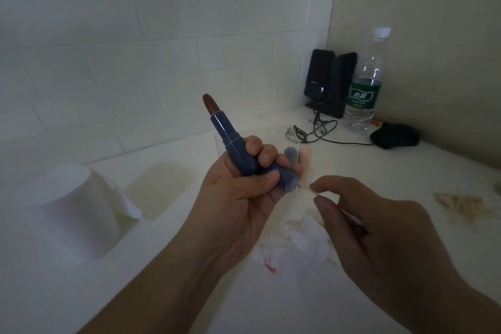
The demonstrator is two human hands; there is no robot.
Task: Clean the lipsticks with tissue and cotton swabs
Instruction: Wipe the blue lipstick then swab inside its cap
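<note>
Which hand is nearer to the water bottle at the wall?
Right. The right hand is below the water bottle, on the same side; the left hand, gripping the lipstick, is farther left.

Left hand (238,192) holds a lipstick (230,141) upright, right hand (379,228) just right of it. Tissue roll (73,209) sits far left of the hands. Crumpled tissue (295,247) lies below, between them. Two caps (298,156) lie just behind. Bottle (366,81), speakers (329,81) and mouse (394,135) stand far back right.
</note>
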